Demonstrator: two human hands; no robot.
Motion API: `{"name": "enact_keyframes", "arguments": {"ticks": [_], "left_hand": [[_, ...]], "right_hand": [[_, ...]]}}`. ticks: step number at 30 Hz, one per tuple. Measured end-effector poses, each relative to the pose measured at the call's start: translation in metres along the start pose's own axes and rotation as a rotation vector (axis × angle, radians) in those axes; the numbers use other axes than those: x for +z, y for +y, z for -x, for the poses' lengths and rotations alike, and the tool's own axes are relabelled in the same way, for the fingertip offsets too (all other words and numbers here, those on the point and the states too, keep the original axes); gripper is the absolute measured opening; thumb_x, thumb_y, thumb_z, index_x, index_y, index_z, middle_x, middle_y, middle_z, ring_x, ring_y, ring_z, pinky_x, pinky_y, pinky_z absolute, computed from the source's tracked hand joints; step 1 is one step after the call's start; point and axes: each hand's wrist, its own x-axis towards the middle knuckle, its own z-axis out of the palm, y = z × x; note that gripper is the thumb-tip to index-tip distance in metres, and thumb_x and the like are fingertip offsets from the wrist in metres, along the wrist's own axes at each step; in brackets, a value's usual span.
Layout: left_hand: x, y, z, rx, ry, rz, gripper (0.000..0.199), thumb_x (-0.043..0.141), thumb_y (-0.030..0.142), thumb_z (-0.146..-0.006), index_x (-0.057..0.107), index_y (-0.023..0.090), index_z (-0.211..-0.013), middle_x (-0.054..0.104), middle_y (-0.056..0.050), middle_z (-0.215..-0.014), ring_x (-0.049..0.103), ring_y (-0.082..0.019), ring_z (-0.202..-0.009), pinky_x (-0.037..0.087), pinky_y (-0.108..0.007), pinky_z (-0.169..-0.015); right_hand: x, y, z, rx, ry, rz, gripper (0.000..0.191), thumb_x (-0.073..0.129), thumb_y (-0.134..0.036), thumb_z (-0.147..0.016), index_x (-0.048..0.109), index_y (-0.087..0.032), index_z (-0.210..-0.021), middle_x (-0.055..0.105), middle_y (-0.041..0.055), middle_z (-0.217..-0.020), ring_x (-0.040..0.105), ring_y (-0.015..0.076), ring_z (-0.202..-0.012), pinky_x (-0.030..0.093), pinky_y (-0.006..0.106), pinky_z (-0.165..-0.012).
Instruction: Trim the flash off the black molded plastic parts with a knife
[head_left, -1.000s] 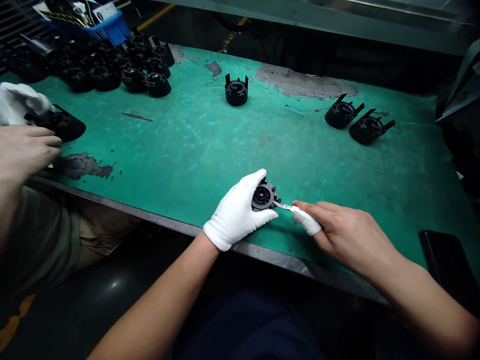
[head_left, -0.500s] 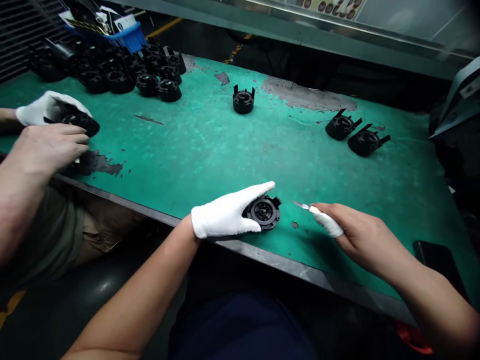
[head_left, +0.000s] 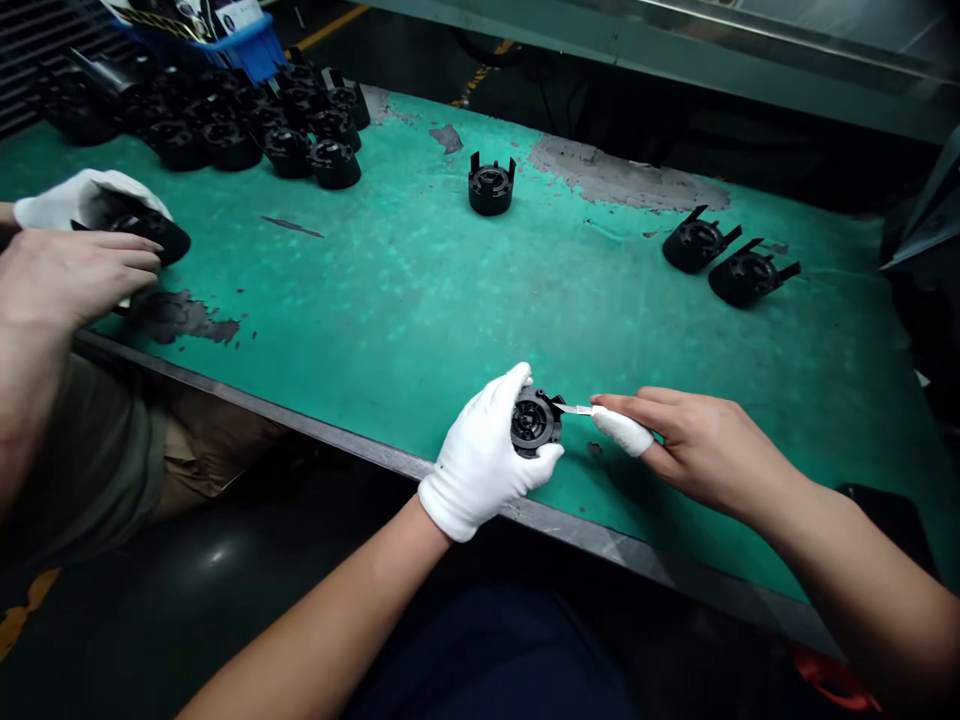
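Observation:
My left hand, in a white glove, is closed around a round black plastic part near the table's front edge. The part's ringed face is turned up toward me; the glove hides its left side. In my bare right hand, whose thumb wears a white cover, is a small knife with a thin blade. The blade points left, and its tip is at the part's upper right rim; whether it touches, I cannot tell.
Three black parts with upright prongs, one a lone pronged part, stand across the green table. Several more crowd the back left beside a blue bin. A co-worker's hands hold another part at left. A dark phone-like object lies right.
My left hand has turned and wrapped further around the black part. My right hand has moved left, bringing the knife tip to the part's rim. The view has shifted slightly.

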Motion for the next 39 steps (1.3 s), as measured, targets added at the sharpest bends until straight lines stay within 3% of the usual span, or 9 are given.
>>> {"name": "enact_keyframes", "arguments": {"ticks": [9,13,16,19,23,26,29,33,39], "left_hand": [[-0.004,-0.001,-0.003,0.004,0.003,-0.022,0.078,0.077,0.030,-0.075,0.044,0.014,-0.143,0.059,-0.014,-0.137,0.061,-0.028,-0.126,0.051,-0.042,-0.113],[-0.009,-0.005,-0.004,0.035,-0.054,0.018,0.083,0.076,0.030,-0.075,0.039,0.015,-0.147,0.057,-0.014,-0.140,0.057,-0.029,-0.132,0.047,-0.044,-0.116],[-0.024,-0.008,-0.006,0.075,-0.240,0.084,0.092,0.077,0.029,-0.073,0.033,0.020,-0.153,0.056,-0.013,-0.143,0.056,-0.029,-0.134,0.046,-0.047,-0.117],[-0.048,-0.010,-0.007,0.100,-0.448,0.121,0.093,0.076,0.024,-0.073,0.032,0.025,-0.155,0.054,-0.010,-0.148,0.054,-0.030,-0.136,0.044,-0.048,-0.118],[-0.068,-0.008,-0.002,0.065,-0.568,0.170,0.090,0.071,0.016,-0.076,0.031,0.027,-0.156,0.046,-0.009,-0.157,0.048,-0.029,-0.143,0.040,-0.048,-0.122],[-0.064,-0.002,0.008,0.022,-0.512,0.205,0.093,0.082,0.031,-0.077,0.032,0.024,-0.156,0.041,-0.013,-0.159,0.045,-0.031,-0.145,0.038,-0.050,-0.122],[-0.046,0.004,0.019,-0.033,-0.344,0.185,0.109,0.091,0.054,-0.066,0.035,0.019,-0.153,0.043,-0.017,-0.156,0.045,-0.035,-0.144,0.039,-0.052,-0.122],[-0.028,0.006,0.026,-0.043,-0.215,0.115,0.100,0.088,0.058,-0.067,0.042,0.021,-0.148,0.052,-0.015,-0.148,0.052,-0.032,-0.137,0.043,-0.049,-0.119],[-0.024,0.004,0.025,-0.005,-0.175,0.088,0.098,0.087,0.061,-0.066,0.045,0.022,-0.146,0.058,-0.013,-0.142,0.058,-0.031,-0.131,0.047,-0.047,-0.115]], "right_hand": [[-0.006,0.007,-0.019,-0.093,-0.037,0.118,0.039,0.051,-0.031,-0.096,0.065,-0.036,-0.132,0.076,-0.0001,-0.098,0.071,0.0184,-0.079,0.035,0.027,-0.053],[-0.005,0.047,-0.015,0.217,0.017,0.257,0.036,0.054,-0.027,-0.091,0.074,-0.031,-0.122,0.079,0.0062,-0.096,0.070,0.0212,-0.065,0.028,0.026,-0.044],[-0.007,0.069,0.002,0.351,0.058,0.247,0.036,0.050,-0.028,-0.093,0.075,-0.029,-0.119,0.080,0.0090,-0.100,0.072,0.0248,-0.067,0.035,0.026,-0.043],[-0.001,0.046,0.024,0.222,0.105,0.054,0.041,0.050,-0.023,-0.093,0.067,-0.025,-0.130,0.077,0.0081,-0.117,0.076,0.0277,-0.092,0.057,0.033,-0.064],[0.013,-0.021,0.041,0.019,-0.005,-0.302,0.039,0.046,-0.021,-0.097,0.065,-0.026,-0.130,0.074,0.0047,-0.124,0.073,0.0206,-0.104,0.059,0.033,-0.086],[0.022,-0.049,0.042,0.002,-0.048,-0.311,0.039,0.042,-0.026,-0.101,0.062,-0.027,-0.135,0.074,0.0055,-0.120,0.072,0.0221,-0.106,0.059,0.035,-0.082],[0.029,-0.053,0.042,0.005,-0.045,-0.208,0.040,0.042,-0.026,-0.100,0.061,-0.027,-0.136,0.075,0.0067,-0.116,0.073,0.0252,-0.102,0.058,0.036,-0.075],[0.031,-0.052,0.046,0.024,-0.024,-0.085,0.043,0.047,-0.024,-0.096,0.060,-0.027,-0.137,0.075,0.0057,-0.109,0.074,0.0232,-0.085,0.054,0.033,-0.063],[0.029,-0.059,0.051,0.055,-0.035,-0.038,0.047,0.048,-0.021,-0.093,0.058,-0.029,-0.139,0.073,0.0025,-0.100,0.072,0.0225,-0.078,0.048,0.032,-0.058]]}}
